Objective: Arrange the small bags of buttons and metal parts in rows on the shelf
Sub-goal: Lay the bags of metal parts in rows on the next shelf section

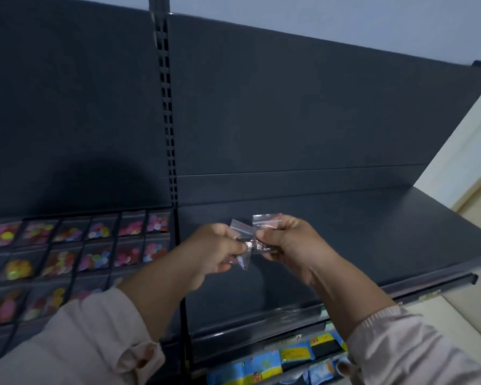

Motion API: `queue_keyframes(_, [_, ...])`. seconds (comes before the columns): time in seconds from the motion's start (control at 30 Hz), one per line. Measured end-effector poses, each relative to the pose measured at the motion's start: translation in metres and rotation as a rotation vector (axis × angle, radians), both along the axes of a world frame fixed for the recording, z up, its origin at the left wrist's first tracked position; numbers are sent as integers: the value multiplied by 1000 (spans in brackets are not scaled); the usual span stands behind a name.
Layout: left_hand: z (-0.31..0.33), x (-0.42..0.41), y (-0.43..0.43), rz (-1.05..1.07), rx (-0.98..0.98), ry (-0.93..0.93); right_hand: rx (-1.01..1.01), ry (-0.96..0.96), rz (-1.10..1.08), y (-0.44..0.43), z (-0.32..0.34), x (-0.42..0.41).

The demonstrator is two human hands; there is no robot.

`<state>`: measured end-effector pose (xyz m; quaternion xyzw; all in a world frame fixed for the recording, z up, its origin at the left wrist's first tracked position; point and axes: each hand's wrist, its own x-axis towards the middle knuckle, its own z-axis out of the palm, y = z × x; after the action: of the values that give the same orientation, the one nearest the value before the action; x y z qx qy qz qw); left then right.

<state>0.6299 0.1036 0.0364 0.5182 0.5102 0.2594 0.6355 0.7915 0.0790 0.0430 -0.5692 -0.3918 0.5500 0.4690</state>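
Note:
Both hands are raised over the dark shelf [372,232], close together. My left hand [214,251] pinches a small clear zip bag [242,232] with dark metal parts inside. My right hand [286,243] grips another small clear bag [267,221] whose red-striped top sticks up above the fingers. The two bags touch between the hands. On the left shelf section, several clear bags of coloured buttons [95,245] lie flat in rows.
A slotted upright post [168,120] divides the dark back panel into two sections. The shelf's front lip [400,290] runs along the right. Blue and yellow packets [278,359] sit on a lower shelf. A pale wall and floor lie at the far right.

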Motion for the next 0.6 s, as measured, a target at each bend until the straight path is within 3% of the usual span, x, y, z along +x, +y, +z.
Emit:
queue_keyframes(0.27, [-11, 31, 44, 242, -43, -120, 86, -246, 13, 50, -12, 41])
queue_keyframes(0.43, [-22, 57, 70, 343, -129, -147, 0, -158, 106, 92, -19, 66])
queue_keyframes(0.6, [-33, 77, 95, 450, -96, -1, -81, -247, 174, 131, -34, 84])
